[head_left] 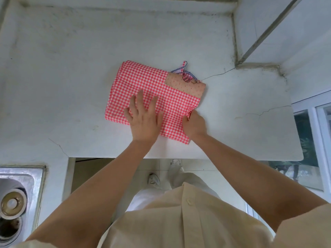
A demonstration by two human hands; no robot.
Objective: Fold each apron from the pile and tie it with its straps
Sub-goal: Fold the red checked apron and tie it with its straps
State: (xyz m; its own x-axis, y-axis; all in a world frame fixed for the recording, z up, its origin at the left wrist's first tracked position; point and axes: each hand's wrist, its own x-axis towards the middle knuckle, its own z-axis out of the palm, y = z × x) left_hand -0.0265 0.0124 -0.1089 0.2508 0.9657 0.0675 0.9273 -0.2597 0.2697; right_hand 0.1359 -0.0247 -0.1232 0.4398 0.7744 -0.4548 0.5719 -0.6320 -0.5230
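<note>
A folded apron (143,83) in red-and-white check lies flat near the middle of the white worktop (71,77), its long side running from 10 o'clock to 4 o'clock. At the apron's 2 o'clock corner sits a peach dotted pocket patch (186,86) with a small stitched motif. Blue-and-white striped straps (180,68) poke out from under the fold at the apron's 1 o'clock edge and lie on the worktop.

The left hand (143,119) lies palm down on the apron's 7 o'clock part, fingers straight and spread; its grip is wide and holds nothing, only pressing the cloth flat. The right hand (194,125) is at the apron's 4 o'clock edge, its grip narrow, with fingers curled in on the bunched edge of the cloth; the fingertips are hidden by the fabric.

A thin crack (216,74) runs across the worktop from the pocket corner toward 2 o'clock. At 8 o'clock of the view a steel sink (26,178) is set into the worktop, with a round drain (11,203) in it. At 3 o'clock, past the worktop's edge, stands a white-framed window (311,140). At 6 o'clock the person's cream shirt (179,221) shows, and a pale shoe (153,179) stands on the tiled floor below the worktop's near edge.
</note>
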